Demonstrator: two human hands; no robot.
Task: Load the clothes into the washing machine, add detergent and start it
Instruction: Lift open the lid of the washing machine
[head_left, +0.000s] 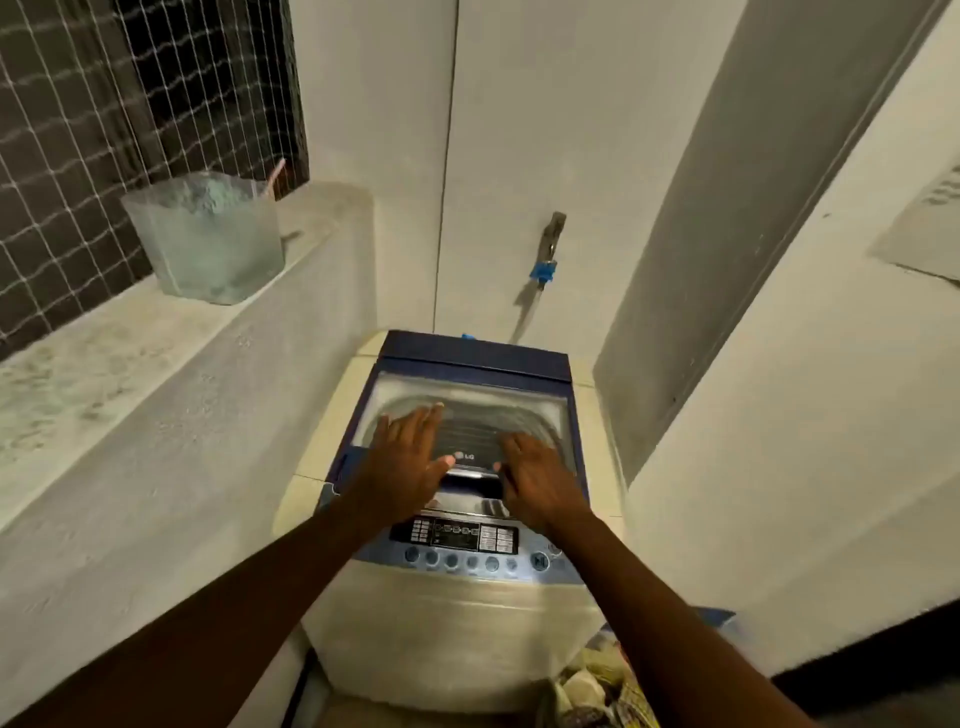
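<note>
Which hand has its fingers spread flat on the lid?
The left hand: fingers splayed flat over the lid glass. The right hand is curled at the lid handle.

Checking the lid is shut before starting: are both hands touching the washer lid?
Touching. The head view shows the left hand and right hand lying flat on the closed lid, no gap visible.

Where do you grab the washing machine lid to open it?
Grab the lid at its front edge, by the silver handle just behind the control panel. Come from the front and lift up and back: the hinge looks to sit along the far blue edge, so the near side probably swings up. The left hand and right hand are open there, either side of the handle.
</note>
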